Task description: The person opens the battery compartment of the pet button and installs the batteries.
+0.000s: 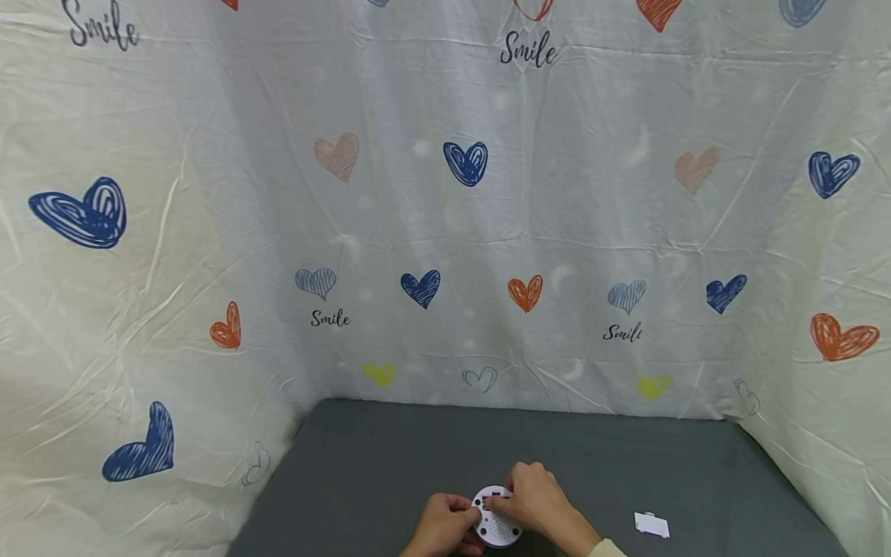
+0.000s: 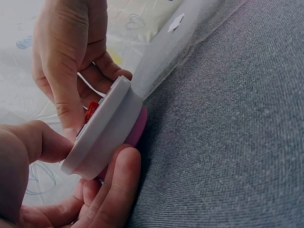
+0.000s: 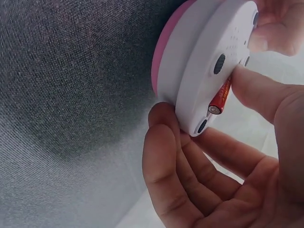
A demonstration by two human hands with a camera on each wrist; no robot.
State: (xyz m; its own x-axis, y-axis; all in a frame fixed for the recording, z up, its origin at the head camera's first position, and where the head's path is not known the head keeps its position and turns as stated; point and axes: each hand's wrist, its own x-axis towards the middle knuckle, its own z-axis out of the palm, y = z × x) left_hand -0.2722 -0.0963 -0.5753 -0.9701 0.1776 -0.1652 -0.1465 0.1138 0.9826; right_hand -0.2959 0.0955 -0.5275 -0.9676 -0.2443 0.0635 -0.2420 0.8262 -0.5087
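Note:
A round white battery device (image 1: 498,532) with a pink lower part is held just above the grey surface, its flat face with dark feet and small holes turned up. My left hand (image 1: 444,524) grips its left rim, thumb on the flat face and fingers beneath. On the other side, my right hand (image 1: 543,504) has its fingers curled about the rim, while its thumb presses at a red battery (image 3: 218,103). In the right wrist view one end of that battery stands out from the face. The thumb hides most of the battery slot.
A small white cover (image 1: 651,524) with tabs lies on the dark grey table (image 1: 418,441), right of the hands. Pale cloth (image 1: 445,216) printed with hearts and "Smile" hangs behind the table and along both sides.

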